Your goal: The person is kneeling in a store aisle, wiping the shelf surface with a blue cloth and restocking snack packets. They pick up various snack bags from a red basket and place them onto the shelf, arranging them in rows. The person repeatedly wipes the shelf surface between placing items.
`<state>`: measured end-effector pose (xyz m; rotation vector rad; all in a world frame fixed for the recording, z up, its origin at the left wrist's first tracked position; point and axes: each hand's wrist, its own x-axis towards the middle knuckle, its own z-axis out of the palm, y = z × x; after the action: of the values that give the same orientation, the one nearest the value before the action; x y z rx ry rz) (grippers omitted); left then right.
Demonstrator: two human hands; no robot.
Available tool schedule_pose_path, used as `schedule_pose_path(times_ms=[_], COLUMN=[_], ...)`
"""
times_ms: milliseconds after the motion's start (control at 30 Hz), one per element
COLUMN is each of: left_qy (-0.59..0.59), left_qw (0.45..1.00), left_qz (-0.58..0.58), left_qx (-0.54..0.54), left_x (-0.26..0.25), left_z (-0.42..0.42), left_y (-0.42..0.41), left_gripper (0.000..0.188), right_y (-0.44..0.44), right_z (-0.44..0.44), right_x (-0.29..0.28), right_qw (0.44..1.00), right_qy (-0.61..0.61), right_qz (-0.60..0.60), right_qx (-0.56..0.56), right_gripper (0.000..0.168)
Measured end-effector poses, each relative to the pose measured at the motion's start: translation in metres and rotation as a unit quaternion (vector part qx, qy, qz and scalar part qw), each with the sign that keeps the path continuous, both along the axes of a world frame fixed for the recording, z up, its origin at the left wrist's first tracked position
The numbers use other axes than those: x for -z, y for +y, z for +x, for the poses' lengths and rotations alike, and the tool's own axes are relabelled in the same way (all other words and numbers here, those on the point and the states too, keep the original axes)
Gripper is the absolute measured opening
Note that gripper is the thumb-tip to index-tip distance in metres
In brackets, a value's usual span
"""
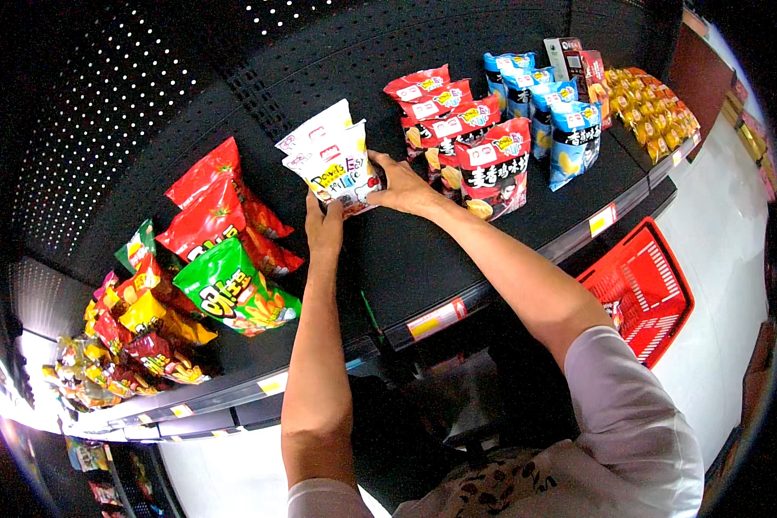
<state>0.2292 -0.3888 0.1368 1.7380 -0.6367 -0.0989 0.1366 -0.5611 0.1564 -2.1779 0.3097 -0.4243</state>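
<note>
Two white snack bags stand one behind the other on a black store shelf (414, 278). The front white snack bag (343, 169) bears colourful printing and sits between my hands. My left hand (324, 223) grips its lower left side, with the thumb near the bottom edge. From the right, my right hand (403, 184) holds its side, fingers partly hidden behind it. The rear white snack bag (320, 126) shows only its top above the front one. To the left of my hands lean red chip bags (201, 220) and a green chip bag (239, 288).
Rows of red-and-black snack bags (495, 171) and blue snack bags (576, 146) stand to the right. Farther along are yellow packets (654, 113). A red shopping basket (651, 291) is below the shelf edge. Smaller snack packets (162, 353) crowd the left end.
</note>
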Motion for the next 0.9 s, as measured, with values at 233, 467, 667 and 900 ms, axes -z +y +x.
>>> schedule_pose_path(times_ms=[233,467,667,900], left_qy=[0.050,0.070,0.062,0.077], left_qw=[0.999,0.997,0.998,0.997], left_qz=[-0.014,-0.031,-0.023,-0.018], left_qx=[0.000,0.031,0.010,0.010], left_x=[-0.005,0.003,0.008,0.006], left_z=[0.004,0.009,0.014,0.007], left_y=[-0.004,-0.001,0.000,-0.004], left_gripper=[0.057,0.058,0.058,0.058], right_y=[0.008,0.014,0.026,0.021], right_z=[0.000,-0.001,-0.005,0.003], right_x=[-0.002,0.001,-0.010,-0.002], right_qw=[1.000,0.999,0.999,0.996], right_qy=[0.003,-0.030,-0.020,-0.011], right_qz=[0.008,-0.024,-0.040,-0.077], right_qx=[-0.007,0.008,0.021,0.045], right_gripper=[0.088,0.085,0.088,0.096])
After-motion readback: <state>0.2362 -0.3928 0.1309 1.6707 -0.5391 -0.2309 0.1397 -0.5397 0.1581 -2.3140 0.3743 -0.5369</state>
